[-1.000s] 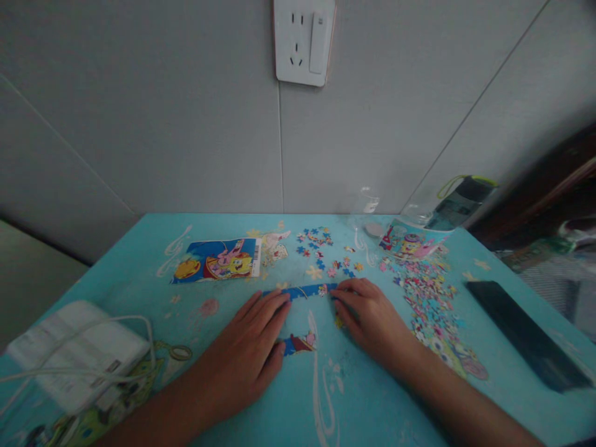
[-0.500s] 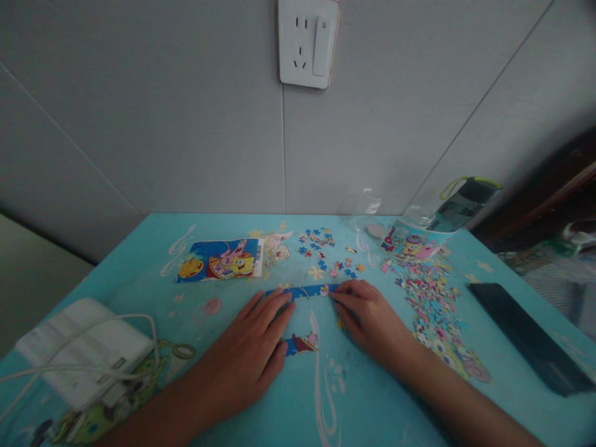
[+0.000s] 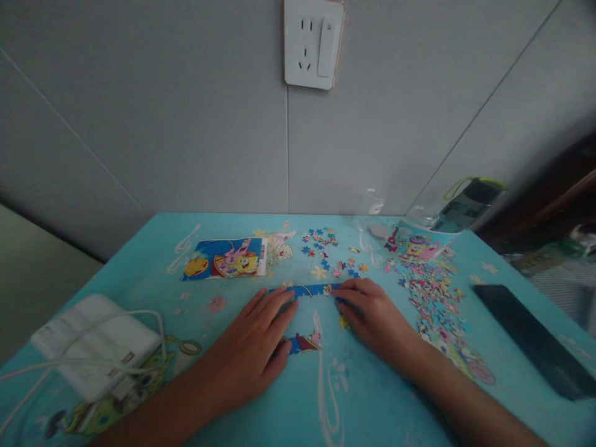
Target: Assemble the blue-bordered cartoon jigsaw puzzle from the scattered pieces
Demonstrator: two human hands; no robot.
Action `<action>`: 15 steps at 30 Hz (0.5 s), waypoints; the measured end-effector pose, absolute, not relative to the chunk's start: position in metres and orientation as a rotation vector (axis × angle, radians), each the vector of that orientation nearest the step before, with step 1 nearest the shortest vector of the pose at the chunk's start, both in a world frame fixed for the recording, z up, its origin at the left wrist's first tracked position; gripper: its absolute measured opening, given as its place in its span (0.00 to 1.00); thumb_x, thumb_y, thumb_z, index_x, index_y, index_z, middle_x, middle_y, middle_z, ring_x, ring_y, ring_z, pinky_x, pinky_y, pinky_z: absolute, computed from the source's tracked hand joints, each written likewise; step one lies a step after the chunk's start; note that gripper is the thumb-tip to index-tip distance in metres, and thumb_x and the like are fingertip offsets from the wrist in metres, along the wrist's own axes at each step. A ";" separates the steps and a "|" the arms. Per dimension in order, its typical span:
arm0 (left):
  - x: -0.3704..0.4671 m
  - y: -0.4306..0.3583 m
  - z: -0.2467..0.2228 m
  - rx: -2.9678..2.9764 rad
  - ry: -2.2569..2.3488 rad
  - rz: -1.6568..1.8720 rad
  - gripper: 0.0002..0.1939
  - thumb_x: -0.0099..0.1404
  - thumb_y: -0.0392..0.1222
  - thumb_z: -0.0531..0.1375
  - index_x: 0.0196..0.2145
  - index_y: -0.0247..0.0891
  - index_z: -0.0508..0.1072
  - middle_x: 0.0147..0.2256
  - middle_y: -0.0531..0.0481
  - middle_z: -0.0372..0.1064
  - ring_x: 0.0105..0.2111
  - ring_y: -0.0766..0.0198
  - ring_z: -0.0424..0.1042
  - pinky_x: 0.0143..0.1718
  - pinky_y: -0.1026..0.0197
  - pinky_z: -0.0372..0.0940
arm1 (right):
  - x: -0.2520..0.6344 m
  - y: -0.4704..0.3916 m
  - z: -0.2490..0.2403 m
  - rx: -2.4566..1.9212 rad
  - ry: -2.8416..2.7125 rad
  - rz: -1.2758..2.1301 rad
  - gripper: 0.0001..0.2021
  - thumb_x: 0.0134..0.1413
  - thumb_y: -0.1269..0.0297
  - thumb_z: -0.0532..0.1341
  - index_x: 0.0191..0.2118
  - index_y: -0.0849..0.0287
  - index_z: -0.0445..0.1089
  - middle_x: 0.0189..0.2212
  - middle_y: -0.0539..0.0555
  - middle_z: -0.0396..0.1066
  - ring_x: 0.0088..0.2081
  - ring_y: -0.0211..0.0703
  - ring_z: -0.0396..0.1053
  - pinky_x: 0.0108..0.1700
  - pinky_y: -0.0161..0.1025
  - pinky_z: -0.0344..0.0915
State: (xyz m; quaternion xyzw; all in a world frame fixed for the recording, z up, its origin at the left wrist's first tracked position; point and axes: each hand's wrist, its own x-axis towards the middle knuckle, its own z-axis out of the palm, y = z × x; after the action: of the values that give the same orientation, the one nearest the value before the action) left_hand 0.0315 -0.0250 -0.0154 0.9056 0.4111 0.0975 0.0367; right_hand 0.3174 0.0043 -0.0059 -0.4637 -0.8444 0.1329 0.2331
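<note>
Grey panelled wall behind, with a white socket plate (image 3: 314,43) high up, straight above the blue puzzle strip. Turquoise cartoon-print worktop (image 3: 382,397) fills the lower half of the view. White power brick with cable (image 3: 95,344) sits far left of the strip, near the worktop's edge. Dark flat slab (image 3: 535,338) lies far right of the strip. Clear bottle with a green loop (image 3: 459,205) lies on its side, back-right of the strip, at the wall. Printed reference picture (image 3: 226,266) lies back-left of the strip. Loose puzzle pieces (image 3: 433,304) are spread in a band right of the strip; a smaller cluster of pieces (image 3: 319,242) sits just behind it.

Left hand (image 3: 254,354) is flat, palm down, fingers spread and extended, holding nothing; fingertips touch the left end of the blue puzzle strip (image 3: 310,290), thumb just beside a small joined fragment (image 3: 305,341) lying nearer than the strip. Right hand (image 3: 372,313) is also open and flat, palm down, gripping nothing; fingertips rest on the strip's right end. Strip lies flat mid-worktop, between the two hands.
</note>
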 end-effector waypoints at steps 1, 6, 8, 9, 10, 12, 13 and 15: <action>0.032 -0.025 -0.015 2.777 1.263 0.306 0.29 0.72 0.41 0.52 0.68 0.41 0.53 0.69 0.45 0.47 0.69 0.52 0.48 0.69 0.37 0.54 | 0.317 0.003 -0.005 -1.253 -2.319 0.374 0.15 0.64 0.70 0.59 0.55 0.53 0.73 0.48 0.58 0.72 0.48 0.49 0.70 0.52 0.52 0.69; 0.032 -0.025 -0.015 2.757 1.264 0.343 0.29 0.71 0.40 0.53 0.68 0.41 0.54 0.68 0.45 0.49 0.68 0.52 0.50 0.69 0.39 0.55 | 0.308 -0.008 0.003 -1.102 -2.402 0.440 0.12 0.66 0.65 0.60 0.52 0.53 0.74 0.49 0.57 0.71 0.50 0.49 0.68 0.54 0.51 0.66; 0.032 -0.025 -0.014 2.759 1.263 0.349 0.29 0.70 0.40 0.53 0.67 0.41 0.55 0.67 0.44 0.50 0.68 0.52 0.51 0.69 0.40 0.55 | 0.303 -0.013 0.009 -1.045 -2.476 0.477 0.11 0.67 0.62 0.60 0.51 0.52 0.74 0.49 0.56 0.71 0.50 0.48 0.68 0.54 0.51 0.65; 0.032 -0.025 -0.014 2.759 1.263 0.347 0.29 0.70 0.39 0.53 0.67 0.41 0.55 0.67 0.45 0.50 0.68 0.53 0.51 0.69 0.40 0.55 | 0.300 -0.015 0.012 -1.025 -2.506 0.494 0.11 0.67 0.61 0.60 0.51 0.52 0.74 0.48 0.55 0.71 0.49 0.48 0.68 0.54 0.50 0.65; 0.033 -0.025 -0.013 2.758 1.263 0.339 0.29 0.70 0.39 0.53 0.67 0.41 0.55 0.67 0.45 0.50 0.68 0.53 0.51 0.69 0.40 0.55 | 0.298 -0.017 0.014 -1.012 -2.527 0.508 0.11 0.68 0.60 0.59 0.51 0.51 0.74 0.48 0.54 0.72 0.49 0.47 0.68 0.53 0.50 0.64; 0.033 -0.024 -0.013 2.755 1.266 0.322 0.29 0.70 0.39 0.53 0.67 0.41 0.54 0.67 0.45 0.50 0.68 0.54 0.50 0.69 0.39 0.55 | 0.296 -0.019 0.017 -1.007 -2.546 0.520 0.11 0.69 0.59 0.58 0.51 0.51 0.74 0.48 0.54 0.72 0.49 0.47 0.68 0.53 0.50 0.63; 0.033 -0.024 -0.013 2.754 1.266 0.311 0.29 0.70 0.40 0.53 0.67 0.41 0.54 0.67 0.45 0.50 0.68 0.54 0.49 0.69 0.40 0.54 | 0.295 -0.019 0.017 -1.012 -2.547 0.514 0.11 0.69 0.59 0.58 0.51 0.51 0.74 0.48 0.54 0.72 0.49 0.47 0.67 0.54 0.50 0.63; 0.033 -0.024 -0.014 2.757 1.264 0.296 0.30 0.71 0.40 0.52 0.68 0.40 0.53 0.68 0.45 0.50 0.68 0.54 0.48 0.70 0.40 0.54 | 0.296 -0.018 0.016 -1.030 -2.540 0.497 0.12 0.69 0.59 0.58 0.52 0.52 0.74 0.49 0.55 0.71 0.50 0.48 0.67 0.54 0.51 0.62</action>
State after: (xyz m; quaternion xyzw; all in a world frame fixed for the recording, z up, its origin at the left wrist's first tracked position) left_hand 0.0327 -0.0236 -0.0138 0.9037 0.4143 0.0970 0.0471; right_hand 0.2960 -0.0178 0.0159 -0.3638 -0.8975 0.1755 0.1772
